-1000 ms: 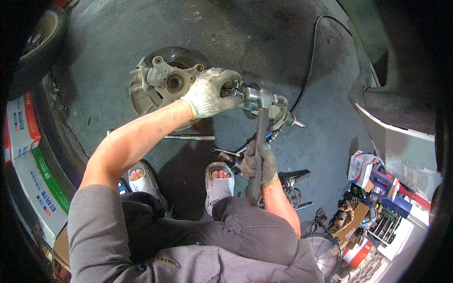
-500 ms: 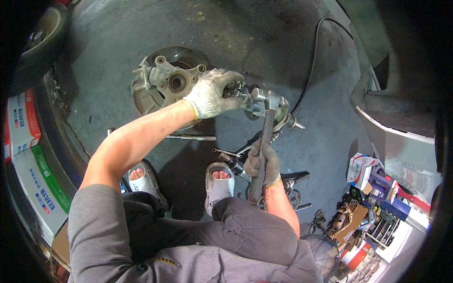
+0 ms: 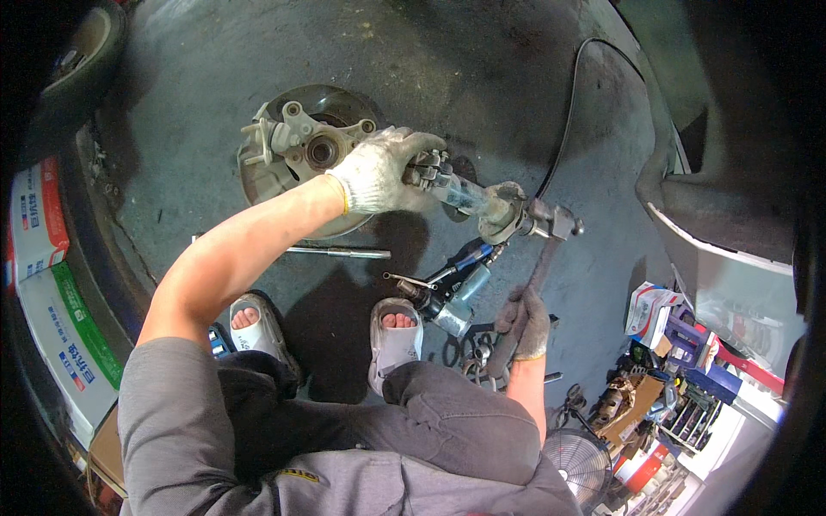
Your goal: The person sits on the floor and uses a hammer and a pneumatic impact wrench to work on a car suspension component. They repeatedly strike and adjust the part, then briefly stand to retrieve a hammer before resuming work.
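Observation:
My left hand, in a pale work glove, grips the near-left end of a metal shaft assembly with a round flange toward its right end. A dark-gloved right hand is closed round the handle of a hammer. The hammer's head is at the assembly's right end; whether they touch I cannot tell. Behind my left hand, on the floor, lies a wheel knuckle with bolt holes and a central bore, over a brake disc. The left fingertips are partly hidden by the assembly.
Between my feet and the right hand lie an air impact wrench, a wrench and a blue-handled tool. A metal bar lies before my feet. A black hose curves at right. Boxes stand left, a fan lower right.
The hammer has swung right and away from the middle of the assembly to its right end, uncovering the flange. My right hand has moved right and slightly down. My left hand stays put.

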The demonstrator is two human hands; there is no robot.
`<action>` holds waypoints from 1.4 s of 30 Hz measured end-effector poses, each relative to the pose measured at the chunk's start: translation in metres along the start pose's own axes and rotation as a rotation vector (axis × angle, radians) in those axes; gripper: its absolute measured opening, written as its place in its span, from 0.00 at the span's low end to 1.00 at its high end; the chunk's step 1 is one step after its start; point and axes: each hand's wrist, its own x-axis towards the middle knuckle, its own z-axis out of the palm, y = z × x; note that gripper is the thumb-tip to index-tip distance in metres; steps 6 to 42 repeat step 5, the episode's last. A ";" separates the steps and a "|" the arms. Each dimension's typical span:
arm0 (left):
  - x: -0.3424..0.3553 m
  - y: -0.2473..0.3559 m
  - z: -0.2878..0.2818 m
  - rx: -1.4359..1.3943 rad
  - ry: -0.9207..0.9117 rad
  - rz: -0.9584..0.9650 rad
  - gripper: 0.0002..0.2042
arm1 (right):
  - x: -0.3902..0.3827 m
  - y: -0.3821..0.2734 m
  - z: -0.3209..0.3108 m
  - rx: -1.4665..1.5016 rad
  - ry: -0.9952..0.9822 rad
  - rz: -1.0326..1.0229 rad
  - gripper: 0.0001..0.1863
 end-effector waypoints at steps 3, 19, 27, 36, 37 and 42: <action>-0.001 0.001 -0.004 0.081 -0.067 0.006 0.48 | 0.014 0.010 -0.043 -0.237 0.057 -0.081 0.25; 0.008 -0.004 -0.007 0.149 -0.177 -0.038 0.50 | 0.030 0.027 -0.067 -0.229 0.130 -0.029 0.24; 0.008 -0.004 -0.007 0.149 -0.177 -0.038 0.50 | 0.030 0.027 -0.067 -0.229 0.130 -0.029 0.24; 0.008 -0.004 -0.007 0.149 -0.177 -0.038 0.50 | 0.030 0.027 -0.067 -0.229 0.130 -0.029 0.24; 0.008 -0.004 -0.007 0.149 -0.177 -0.038 0.50 | 0.030 0.027 -0.067 -0.229 0.130 -0.029 0.24; 0.008 -0.004 -0.007 0.149 -0.177 -0.038 0.50 | 0.030 0.027 -0.067 -0.229 0.130 -0.029 0.24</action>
